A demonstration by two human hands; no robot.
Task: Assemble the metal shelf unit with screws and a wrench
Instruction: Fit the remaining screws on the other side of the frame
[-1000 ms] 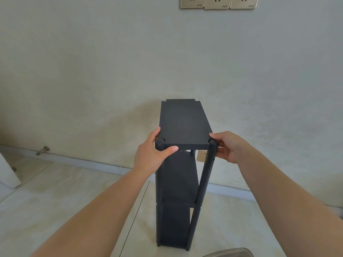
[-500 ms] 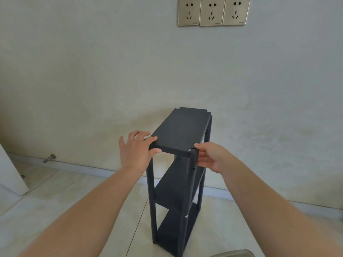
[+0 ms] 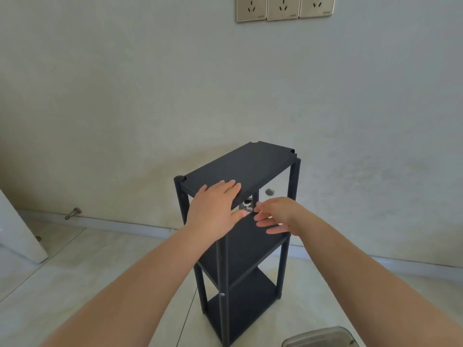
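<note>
A black metal shelf unit (image 3: 253, 161) with three tiers stands upright on the tiled floor, turned diagonally to the wall. My left hand (image 3: 213, 209) rests flat on the near end of its top shelf, fingers straight and the thumb at the shelf's edge. My right hand (image 3: 275, 215), slightly blurred, hovers just below that edge over the middle shelf (image 3: 240, 251), fingers extended and holding nothing. A small silver and black piece (image 3: 246, 205) shows between the hands under the top shelf. A silver screw head (image 3: 222, 294) sits on the near post. No wrench is in view.
The wall stands close behind the shelf, with three sockets (image 3: 284, 7) high up. A metal doorstop (image 3: 74, 212) sticks out above the baseboard at left, beside a white door (image 3: 17, 234). A grey container (image 3: 323, 338) lies on the floor at bottom right.
The shelf unit has turned from end-on to diagonal. My left hand slid onto the top shelf. My right hand let go of the near post and opened.
</note>
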